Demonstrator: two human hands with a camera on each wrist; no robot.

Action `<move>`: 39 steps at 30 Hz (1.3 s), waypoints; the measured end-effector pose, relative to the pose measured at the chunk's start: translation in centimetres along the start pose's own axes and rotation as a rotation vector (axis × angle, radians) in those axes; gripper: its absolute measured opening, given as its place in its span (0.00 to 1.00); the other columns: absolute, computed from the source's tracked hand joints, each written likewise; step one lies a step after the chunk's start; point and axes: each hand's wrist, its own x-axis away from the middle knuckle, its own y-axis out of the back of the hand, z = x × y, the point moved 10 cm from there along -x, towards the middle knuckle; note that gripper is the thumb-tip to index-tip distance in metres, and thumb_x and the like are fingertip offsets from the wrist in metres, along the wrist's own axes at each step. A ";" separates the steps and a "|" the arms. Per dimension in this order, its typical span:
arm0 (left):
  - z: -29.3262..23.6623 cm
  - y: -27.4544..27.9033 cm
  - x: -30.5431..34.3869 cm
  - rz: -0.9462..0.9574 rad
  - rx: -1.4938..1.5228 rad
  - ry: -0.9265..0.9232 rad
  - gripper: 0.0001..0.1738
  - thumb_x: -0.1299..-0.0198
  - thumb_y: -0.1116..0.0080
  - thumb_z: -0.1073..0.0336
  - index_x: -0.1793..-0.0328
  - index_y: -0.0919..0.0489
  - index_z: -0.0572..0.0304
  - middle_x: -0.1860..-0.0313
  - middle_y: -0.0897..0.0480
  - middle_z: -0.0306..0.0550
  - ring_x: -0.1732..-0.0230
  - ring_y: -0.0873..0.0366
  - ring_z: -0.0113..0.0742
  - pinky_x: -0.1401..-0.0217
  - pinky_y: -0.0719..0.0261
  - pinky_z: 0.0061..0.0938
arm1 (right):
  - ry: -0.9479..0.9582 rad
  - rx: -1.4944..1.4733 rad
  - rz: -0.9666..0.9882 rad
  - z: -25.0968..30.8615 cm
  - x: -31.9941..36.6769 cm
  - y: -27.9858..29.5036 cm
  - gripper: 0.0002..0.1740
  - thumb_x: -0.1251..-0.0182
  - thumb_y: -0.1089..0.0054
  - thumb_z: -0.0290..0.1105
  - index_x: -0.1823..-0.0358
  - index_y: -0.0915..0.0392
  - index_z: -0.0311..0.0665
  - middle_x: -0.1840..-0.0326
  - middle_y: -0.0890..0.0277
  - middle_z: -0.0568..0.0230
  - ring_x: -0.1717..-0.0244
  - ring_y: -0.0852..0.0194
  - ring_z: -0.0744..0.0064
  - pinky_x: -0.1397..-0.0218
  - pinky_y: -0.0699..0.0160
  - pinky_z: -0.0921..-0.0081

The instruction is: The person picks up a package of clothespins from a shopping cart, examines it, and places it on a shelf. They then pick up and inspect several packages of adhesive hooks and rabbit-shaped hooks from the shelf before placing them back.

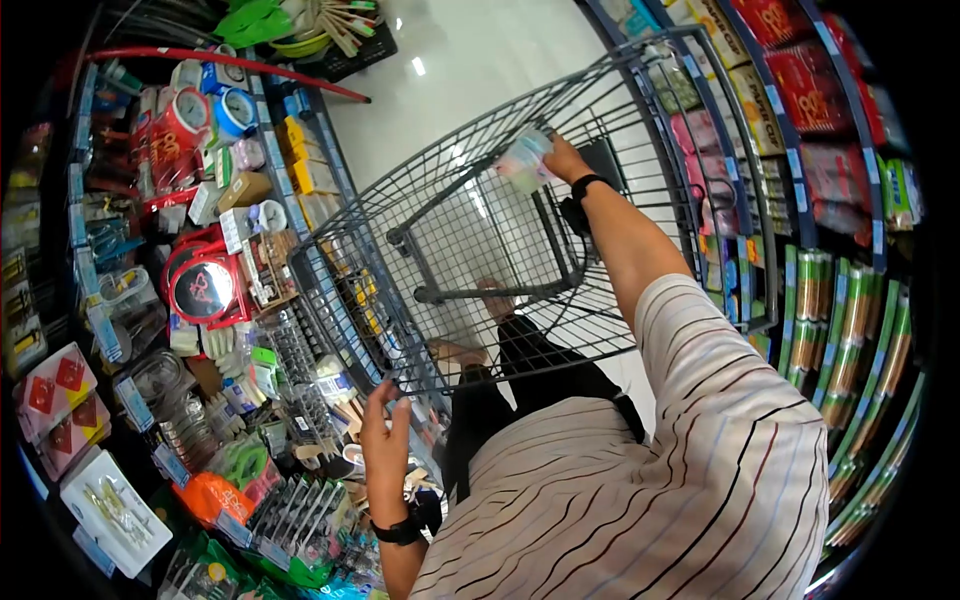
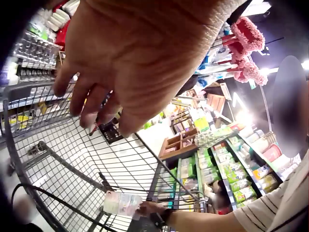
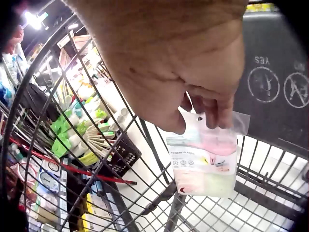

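My right hand [image 1: 566, 160] pinches the top edge of a clear plastic packet [image 3: 205, 166] with pastel pink, green and blue contents and a printed label. The packet hangs inside the grey wire shopping cart [image 1: 345, 210], above its mesh floor, as the right wrist view shows. In the head view my left hand [image 1: 385, 440] is beside the cart's near rim, next to the left shelves, holding nothing. Its fingers [image 2: 79, 99] look relaxed and slightly spread in the left wrist view, over the cart's rim in that view.
Shelves on the left carry clocks, a red-framed mirror [image 1: 205, 290] and many small packaged goods. Packets and bundled sticks [image 1: 855, 310] fill the right shelves. A red pole [image 1: 230, 60] juts into the aisle near a black basket [image 1: 355, 55]. A dark panel [image 3: 275, 72] sits in the cart.
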 end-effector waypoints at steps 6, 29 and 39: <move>2.3 -0.6 0.0 -0.003 -0.038 0.038 0.26 0.32 0.42 0.60 0.34 0.27 0.69 0.43 0.19 0.57 0.42 0.21 0.45 0.38 0.26 0.33 | 0.036 0.397 -0.089 2.4 2.2 1.5 0.17 0.39 0.39 0.27 0.48 0.20 0.32 0.48 0.21 0.37 0.44 0.22 0.37 0.41 0.21 0.53; 3.7 1.1 0.8 -0.098 -0.023 0.005 0.25 0.32 0.42 0.57 0.36 0.24 0.68 0.41 0.20 0.63 0.40 0.22 0.58 0.36 0.27 0.39 | 0.050 0.214 0.069 5.2 1.2 -0.1 0.14 0.37 0.46 0.29 0.54 0.19 0.32 0.53 0.18 0.37 0.50 0.19 0.41 0.50 0.19 0.52; 3.9 -5.2 -3.1 -0.035 -0.677 -0.561 0.28 0.41 0.35 0.58 0.36 0.23 0.60 0.32 0.26 0.58 0.30 0.32 0.54 0.29 0.36 0.48 | 0.250 -0.319 0.214 15.4 7.3 6.2 0.09 0.36 0.48 0.31 0.65 0.25 0.32 0.74 0.20 0.53 0.71 0.16 0.57 0.67 0.18 0.64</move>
